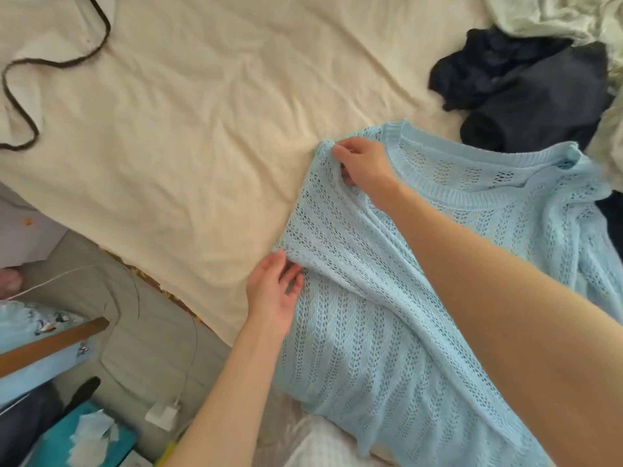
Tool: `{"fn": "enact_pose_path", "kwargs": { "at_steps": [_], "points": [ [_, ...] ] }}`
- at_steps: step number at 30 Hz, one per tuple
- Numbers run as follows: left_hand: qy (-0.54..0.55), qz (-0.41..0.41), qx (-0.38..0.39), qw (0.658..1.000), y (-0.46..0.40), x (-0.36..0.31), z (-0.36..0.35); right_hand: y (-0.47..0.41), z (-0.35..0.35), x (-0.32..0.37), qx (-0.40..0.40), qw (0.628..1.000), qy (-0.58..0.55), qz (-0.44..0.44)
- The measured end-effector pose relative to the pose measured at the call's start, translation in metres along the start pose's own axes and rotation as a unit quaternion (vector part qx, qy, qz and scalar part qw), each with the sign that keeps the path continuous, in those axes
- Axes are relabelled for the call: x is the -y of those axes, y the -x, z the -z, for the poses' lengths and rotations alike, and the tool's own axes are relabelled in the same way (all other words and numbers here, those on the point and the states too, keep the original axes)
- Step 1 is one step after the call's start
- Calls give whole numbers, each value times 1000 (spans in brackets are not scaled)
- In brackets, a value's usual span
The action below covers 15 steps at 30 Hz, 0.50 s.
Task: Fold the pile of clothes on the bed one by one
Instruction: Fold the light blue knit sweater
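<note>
While the light blue knit sweater [387,298] lies across the bed [202,129] at about four o'clock in the head view, your right hand [362,166] reaches over it and pinches the shoulder corner beside the ribbed neckline, fingers curled into the open-weave fabric. Your left hand [274,294] sits lower, at about seven o'clock from the right one, thumb and fingers closing on the sweater's side edge where it bunches. Holding two points along one edge this way likely lets you keep that side straight, so it can be carried over the body in one clean fold rather than dragging.

The rest of the pile waits at one to two o'clock: dark garments [522,92] just past the sweater's collar, with a pale crumpled cloth [553,15] behind them. A dark cord [50,65] loops on the sheet at ten o'clock, well apart from your work. A loose knit stretches and sags easily, so I would lift both grips together and keep the edge taut.
</note>
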<state>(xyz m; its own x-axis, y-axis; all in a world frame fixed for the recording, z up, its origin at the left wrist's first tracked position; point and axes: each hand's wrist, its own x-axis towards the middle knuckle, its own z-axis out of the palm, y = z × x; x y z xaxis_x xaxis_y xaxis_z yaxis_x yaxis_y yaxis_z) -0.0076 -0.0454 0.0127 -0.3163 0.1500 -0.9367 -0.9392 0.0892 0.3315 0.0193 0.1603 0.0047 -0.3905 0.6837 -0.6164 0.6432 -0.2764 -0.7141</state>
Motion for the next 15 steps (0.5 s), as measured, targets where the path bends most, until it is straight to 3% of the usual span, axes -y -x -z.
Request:
{"fn": "enact_pose_path", "kwargs": {
  "at_steps": [5,9,12,15],
  "points": [
    [-153,-3,91,984,11,12,-6,46,29,-46,50,995,82,-14],
    [-265,9,93,960,20,32,-13,79,58,-91,78,984,148,-56],
    [-245,-3,67,967,24,37,-13,91,84,-113,93,978,144,-117],
    [-226,-25,42,973,26,41,-11,93,108,-123,45,986,104,-123]
  ]
}}
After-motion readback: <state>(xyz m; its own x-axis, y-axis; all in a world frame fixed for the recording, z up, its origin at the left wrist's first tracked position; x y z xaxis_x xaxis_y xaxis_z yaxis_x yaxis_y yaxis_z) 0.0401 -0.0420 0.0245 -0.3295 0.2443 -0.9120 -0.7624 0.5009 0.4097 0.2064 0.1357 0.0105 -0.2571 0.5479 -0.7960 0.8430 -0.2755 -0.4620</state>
